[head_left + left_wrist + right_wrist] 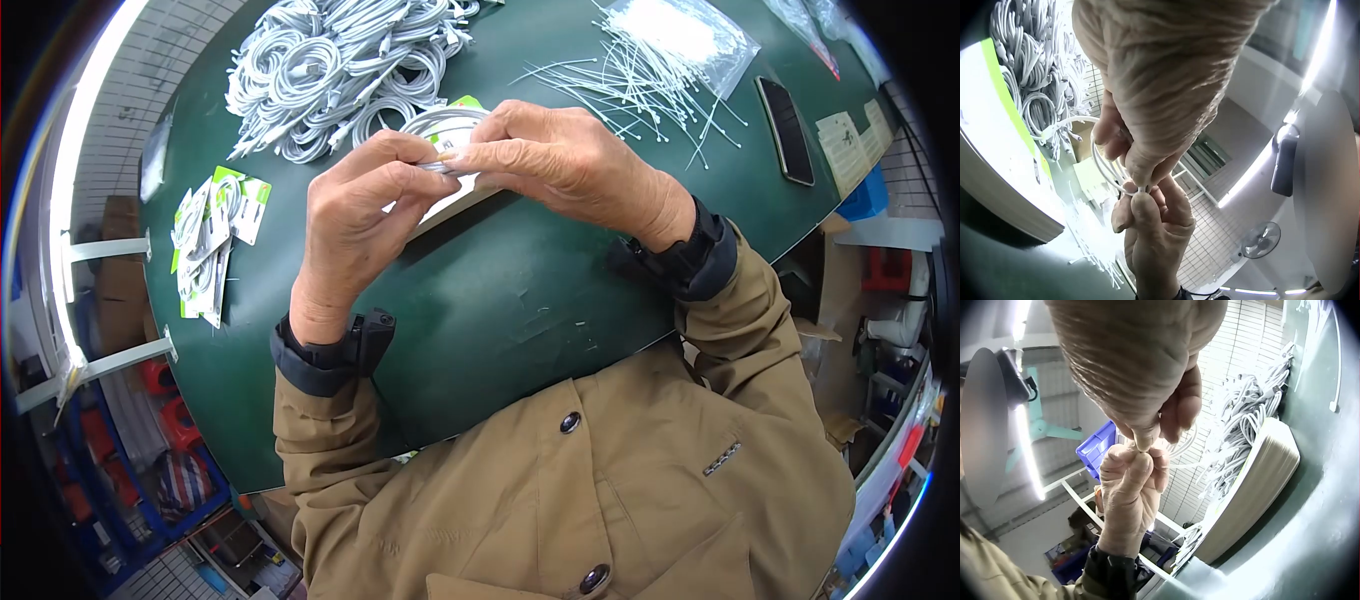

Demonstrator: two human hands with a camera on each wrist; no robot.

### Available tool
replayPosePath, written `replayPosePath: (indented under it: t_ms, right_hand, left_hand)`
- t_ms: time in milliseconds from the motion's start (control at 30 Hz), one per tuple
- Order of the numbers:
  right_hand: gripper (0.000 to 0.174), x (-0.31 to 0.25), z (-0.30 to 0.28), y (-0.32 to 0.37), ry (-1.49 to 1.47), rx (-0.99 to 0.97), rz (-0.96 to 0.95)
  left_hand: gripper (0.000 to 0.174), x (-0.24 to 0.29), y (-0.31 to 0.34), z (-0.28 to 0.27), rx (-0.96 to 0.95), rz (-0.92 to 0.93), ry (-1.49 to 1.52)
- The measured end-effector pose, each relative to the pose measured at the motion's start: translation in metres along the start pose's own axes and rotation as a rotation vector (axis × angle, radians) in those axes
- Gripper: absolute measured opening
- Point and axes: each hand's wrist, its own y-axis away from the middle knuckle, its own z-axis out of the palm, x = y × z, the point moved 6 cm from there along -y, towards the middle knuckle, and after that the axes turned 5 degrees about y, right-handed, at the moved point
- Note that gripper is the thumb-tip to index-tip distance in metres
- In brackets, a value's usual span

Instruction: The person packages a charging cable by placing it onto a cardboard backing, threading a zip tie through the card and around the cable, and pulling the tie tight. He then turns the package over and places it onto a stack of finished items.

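A coiled white cable (440, 118) is held in front of the body by both hands. My left hand (360, 205) pinches the near side of its loop between thumb and fingers. Thumb and forefinger of my right hand (575, 160) pinch at the same spot, fingertips meeting the left ones. In the left wrist view the loop of the cable (1102, 169) hangs beside the fingers, and a small white piece shows between the fingertips; I cannot tell what it is. Beneath the hands is a thick stack of white and green cards (1254, 494), largely covered in the head view.
A large heap of coiled cables (320, 70) lies at the back left. Loose white cable ties (640, 85) spill from a clear bag (700, 40) at the back right. Carded cables (215, 235) lie at the left, a phone (785, 130) at the right.
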Motion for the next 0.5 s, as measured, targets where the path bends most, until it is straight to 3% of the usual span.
replayPosePath:
  t_ms: [67, 167, 367, 500]
  right_hand:
    - [0.046, -0.0003, -0.0012, 0.0014, -0.002, -0.015, 0.004]
    - [0.043, 0.0013, -0.0015, 0.002, -0.109, 0.064, 0.009]
    - [0.03, 0.0045, 0.002, -0.0005, -0.285, 0.056, 0.177]
    - [0.017, 0.0031, 0.0011, -0.0026, -0.246, 0.058, 0.199]
  left_hand:
    - [0.02, 0.003, 0.0006, 0.0016, 0.008, 0.018, -0.027]
    - [0.019, 0.0067, 0.0017, 0.0012, 0.003, 0.059, -0.043]
    - [0.02, 0.0071, 0.0059, -0.0004, -0.005, 0.061, -0.059]
    - [0.021, 0.0055, 0.0074, 0.0017, 0.012, 0.039, -0.053]
